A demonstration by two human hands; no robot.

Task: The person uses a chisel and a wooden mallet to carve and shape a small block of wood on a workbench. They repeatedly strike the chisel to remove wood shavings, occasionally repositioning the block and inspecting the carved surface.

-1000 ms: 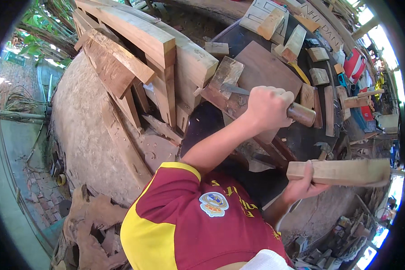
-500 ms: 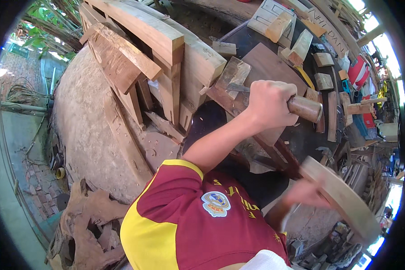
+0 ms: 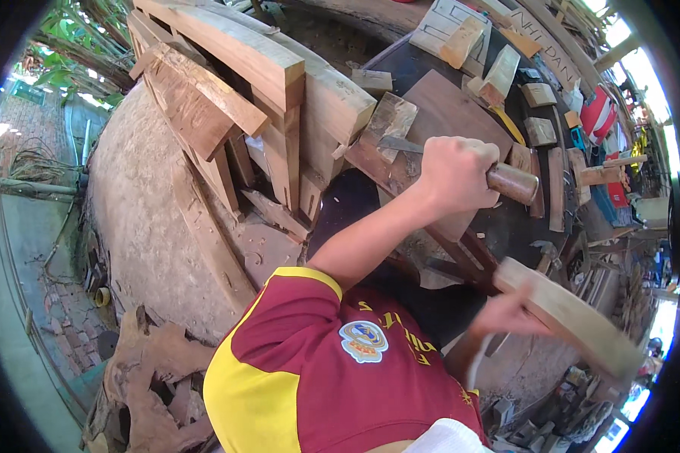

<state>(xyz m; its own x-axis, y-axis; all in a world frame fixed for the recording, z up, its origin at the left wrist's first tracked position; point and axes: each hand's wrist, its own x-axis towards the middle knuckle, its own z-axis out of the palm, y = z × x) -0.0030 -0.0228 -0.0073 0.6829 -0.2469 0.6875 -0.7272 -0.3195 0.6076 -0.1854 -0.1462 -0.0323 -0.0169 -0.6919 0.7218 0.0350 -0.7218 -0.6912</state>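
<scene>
My left hand (image 3: 461,174) is closed in a fist around the handle of a chisel (image 3: 512,183). The handle's butt sticks out past the little-finger side, and the flat metal blade points left. Its tip lies by a pale patchy wood piece (image 3: 393,119) and a reddish-brown board (image 3: 374,162); whether it touches either I cannot tell. Lower right, my right hand (image 3: 510,311), a bit blurred, grips a long thick wooden block (image 3: 563,313). The block is apart from the chisel handle.
A dark table (image 3: 499,223) carries several offcuts and a broad brown board (image 3: 449,113). Large joined timbers (image 3: 272,72) stand at upper left. A hammer (image 3: 544,253) lies to the right. Rough root wood (image 3: 155,377) sits at lower left.
The wooden block and my right hand have shifted slightly and show less blur. My left hand and the chisel stay in nearly the same place.
</scene>
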